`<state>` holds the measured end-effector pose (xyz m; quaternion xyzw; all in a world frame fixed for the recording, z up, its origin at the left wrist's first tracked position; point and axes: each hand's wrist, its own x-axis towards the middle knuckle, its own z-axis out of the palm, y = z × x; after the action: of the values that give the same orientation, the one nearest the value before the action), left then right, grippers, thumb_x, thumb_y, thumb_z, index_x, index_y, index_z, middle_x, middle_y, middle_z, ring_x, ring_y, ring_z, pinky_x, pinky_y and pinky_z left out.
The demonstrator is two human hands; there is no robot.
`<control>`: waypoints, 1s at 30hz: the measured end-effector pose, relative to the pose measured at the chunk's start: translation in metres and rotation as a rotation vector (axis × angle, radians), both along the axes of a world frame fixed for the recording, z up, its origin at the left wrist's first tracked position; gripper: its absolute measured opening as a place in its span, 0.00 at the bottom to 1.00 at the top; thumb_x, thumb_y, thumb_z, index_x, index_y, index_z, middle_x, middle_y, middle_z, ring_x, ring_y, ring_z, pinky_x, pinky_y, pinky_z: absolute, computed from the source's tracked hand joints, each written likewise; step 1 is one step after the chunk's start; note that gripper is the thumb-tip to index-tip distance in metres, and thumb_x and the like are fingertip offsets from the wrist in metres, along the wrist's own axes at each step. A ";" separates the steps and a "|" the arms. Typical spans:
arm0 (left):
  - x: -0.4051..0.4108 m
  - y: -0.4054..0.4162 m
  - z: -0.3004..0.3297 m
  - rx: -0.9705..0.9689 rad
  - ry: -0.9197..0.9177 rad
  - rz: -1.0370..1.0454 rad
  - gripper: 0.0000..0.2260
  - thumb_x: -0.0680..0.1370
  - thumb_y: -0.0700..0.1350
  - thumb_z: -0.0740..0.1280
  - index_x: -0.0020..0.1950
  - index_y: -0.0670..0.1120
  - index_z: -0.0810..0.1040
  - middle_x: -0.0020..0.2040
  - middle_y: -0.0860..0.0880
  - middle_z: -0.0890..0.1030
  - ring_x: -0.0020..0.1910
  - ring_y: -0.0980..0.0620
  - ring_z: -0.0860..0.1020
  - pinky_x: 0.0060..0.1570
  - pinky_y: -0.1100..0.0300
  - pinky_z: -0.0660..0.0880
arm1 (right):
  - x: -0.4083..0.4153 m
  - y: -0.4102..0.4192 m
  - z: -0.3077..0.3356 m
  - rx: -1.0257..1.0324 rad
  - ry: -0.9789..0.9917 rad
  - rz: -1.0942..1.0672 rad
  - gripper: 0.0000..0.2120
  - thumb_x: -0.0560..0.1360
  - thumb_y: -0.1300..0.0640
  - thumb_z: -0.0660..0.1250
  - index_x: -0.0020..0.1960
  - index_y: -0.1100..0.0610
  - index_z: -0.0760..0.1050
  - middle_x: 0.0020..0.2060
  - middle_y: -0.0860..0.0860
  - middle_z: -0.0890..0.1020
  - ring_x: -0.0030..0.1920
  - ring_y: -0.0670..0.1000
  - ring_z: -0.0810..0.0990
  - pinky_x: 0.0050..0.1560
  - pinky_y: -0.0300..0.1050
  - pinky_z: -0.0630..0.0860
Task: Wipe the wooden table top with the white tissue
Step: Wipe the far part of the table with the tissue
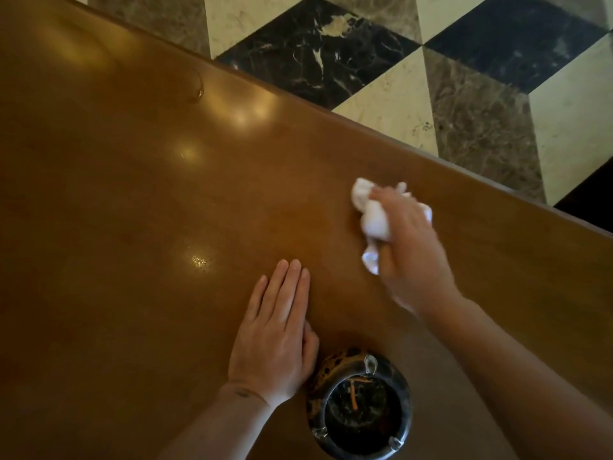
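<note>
A glossy brown wooden table top (139, 200) fills most of the view. My right hand (411, 250) presses a crumpled white tissue (374, 220) flat against the wood near the table's far edge, right of centre; the hand is blurred. The tissue pokes out ahead of and below my fingers. My left hand (278, 330) lies flat on the table, palm down, fingers straight and close together, holding nothing.
A round dark marble ashtray (360, 405) with a cigarette butt stands on the table just right of my left wrist. A faint ring mark (195, 84) shows far left. Beyond the table's edge lies a chequered marble floor (464, 78).
</note>
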<state>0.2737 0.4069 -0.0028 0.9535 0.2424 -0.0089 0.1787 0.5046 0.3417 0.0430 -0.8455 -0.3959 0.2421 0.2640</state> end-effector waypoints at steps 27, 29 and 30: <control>0.002 -0.001 0.003 0.025 0.028 0.018 0.27 0.81 0.47 0.57 0.78 0.38 0.67 0.79 0.40 0.67 0.82 0.43 0.59 0.82 0.47 0.50 | -0.051 0.138 -0.019 0.114 -0.039 -0.106 0.28 0.72 0.65 0.71 0.70 0.54 0.71 0.68 0.51 0.74 0.69 0.53 0.70 0.73 0.54 0.65; 0.001 -0.001 0.005 0.012 0.027 0.017 0.24 0.80 0.46 0.58 0.75 0.38 0.71 0.76 0.39 0.71 0.80 0.41 0.63 0.82 0.47 0.52 | -0.078 0.128 -0.017 0.126 -0.034 0.076 0.28 0.71 0.65 0.71 0.70 0.55 0.71 0.68 0.52 0.74 0.69 0.54 0.69 0.73 0.52 0.62; 0.001 -0.001 0.005 0.004 0.016 0.017 0.24 0.80 0.46 0.58 0.75 0.38 0.71 0.77 0.39 0.70 0.80 0.41 0.63 0.82 0.47 0.52 | -0.077 0.117 -0.015 0.129 -0.033 0.115 0.28 0.71 0.65 0.72 0.70 0.54 0.71 0.69 0.51 0.74 0.70 0.53 0.69 0.73 0.52 0.62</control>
<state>0.2744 0.4061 0.0025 0.9517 0.2519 -0.0148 0.1750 0.4276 0.4582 0.0275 -0.8065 -0.4630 0.2166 0.2971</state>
